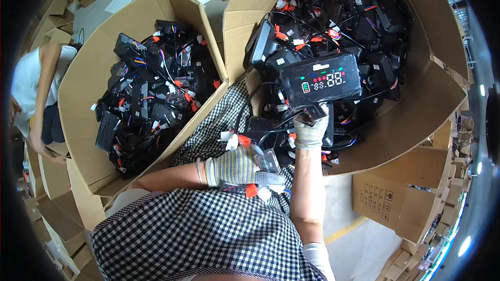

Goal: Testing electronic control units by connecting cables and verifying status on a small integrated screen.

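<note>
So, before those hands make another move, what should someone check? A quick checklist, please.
1. Display panel face in view: ok, its coloured symbols show toward the camera.
2. Right hand secure on it: cannot tell; the hand is at the panel's lower edge, but how firm the grip is doesn't show.
3. Left hand holding the small black module: ok.
4. Red plug above the left hand properly joined: cannot tell, too small.
5. Wires in the carton behind the panel neatly separated: not ok, they lie jumbled among black units.
</note>
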The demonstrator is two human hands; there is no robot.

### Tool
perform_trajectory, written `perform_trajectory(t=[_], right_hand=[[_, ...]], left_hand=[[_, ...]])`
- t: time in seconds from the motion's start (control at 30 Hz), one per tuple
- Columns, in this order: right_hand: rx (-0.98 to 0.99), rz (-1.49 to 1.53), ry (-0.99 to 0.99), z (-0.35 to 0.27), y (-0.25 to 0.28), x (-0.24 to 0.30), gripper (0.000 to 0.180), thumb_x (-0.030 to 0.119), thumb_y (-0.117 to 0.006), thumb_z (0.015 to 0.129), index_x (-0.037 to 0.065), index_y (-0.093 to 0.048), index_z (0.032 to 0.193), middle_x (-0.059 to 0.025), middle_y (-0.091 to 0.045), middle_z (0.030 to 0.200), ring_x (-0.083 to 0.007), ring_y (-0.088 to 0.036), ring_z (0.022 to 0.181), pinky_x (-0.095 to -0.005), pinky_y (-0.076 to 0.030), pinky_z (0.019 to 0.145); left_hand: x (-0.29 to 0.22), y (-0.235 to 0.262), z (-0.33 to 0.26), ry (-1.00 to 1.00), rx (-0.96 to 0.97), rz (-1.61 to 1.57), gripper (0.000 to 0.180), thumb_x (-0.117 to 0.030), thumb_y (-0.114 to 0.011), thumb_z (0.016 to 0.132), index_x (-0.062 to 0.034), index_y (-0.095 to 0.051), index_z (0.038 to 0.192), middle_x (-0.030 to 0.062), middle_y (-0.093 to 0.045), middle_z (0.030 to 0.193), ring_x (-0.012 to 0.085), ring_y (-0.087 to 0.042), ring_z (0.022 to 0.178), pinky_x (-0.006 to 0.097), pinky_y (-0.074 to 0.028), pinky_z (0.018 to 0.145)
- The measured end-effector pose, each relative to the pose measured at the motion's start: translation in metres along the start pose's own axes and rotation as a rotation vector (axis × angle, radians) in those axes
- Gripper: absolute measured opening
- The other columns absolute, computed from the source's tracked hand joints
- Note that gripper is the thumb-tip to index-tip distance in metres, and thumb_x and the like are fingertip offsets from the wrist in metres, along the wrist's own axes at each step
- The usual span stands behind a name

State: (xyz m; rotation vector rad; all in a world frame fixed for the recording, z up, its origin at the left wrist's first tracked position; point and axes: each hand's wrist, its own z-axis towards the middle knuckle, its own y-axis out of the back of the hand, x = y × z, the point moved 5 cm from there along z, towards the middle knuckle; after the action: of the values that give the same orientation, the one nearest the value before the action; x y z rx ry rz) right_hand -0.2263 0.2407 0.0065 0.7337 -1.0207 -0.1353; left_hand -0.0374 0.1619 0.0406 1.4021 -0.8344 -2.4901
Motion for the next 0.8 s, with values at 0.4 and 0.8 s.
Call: perform_trajectory(t=[0.4, 0.8], right_hand=[[0.858, 0.307, -0.504, -0.124, 0.031, 0.087, 0.031, 0.034, -0.053, 0.092, 0.009, -0.057, 0.111, -0.0086, -0.059, 0.072, -0.0193, -0.061, 0.065, -0.0292, -0.048, 0.064], [0.599, -0.256, -0.149, -0.050, -0.060, 0.018, 0.011, 0.013, -0.059, 0.080, 0.003, -0.061, 0.084, -0.0189, -0.060, 0.102, -0.0347, -0.063, 0.084, -0.0397, -0.051, 0.071]], left_hand=[[0.027, 0.026, -0.012, 0.375, -0.281, 0.173, 0.052, -0.009, -0.069, 0.072, -0.0161, -0.055, 0.121, 0.0083, -0.060, 0.091, 0.0234, -0.061, 0.078, 0.035, -0.050, 0.072], [0.037, 0.039, -0.056, 0.558, -0.777, -0.253, 0.049, -0.040, -0.031, 0.099, 0.0034, -0.054, 0.105, 0.0107, -0.063, 0.093, 0.0126, -0.059, 0.076, 0.026, -0.047, 0.068]])
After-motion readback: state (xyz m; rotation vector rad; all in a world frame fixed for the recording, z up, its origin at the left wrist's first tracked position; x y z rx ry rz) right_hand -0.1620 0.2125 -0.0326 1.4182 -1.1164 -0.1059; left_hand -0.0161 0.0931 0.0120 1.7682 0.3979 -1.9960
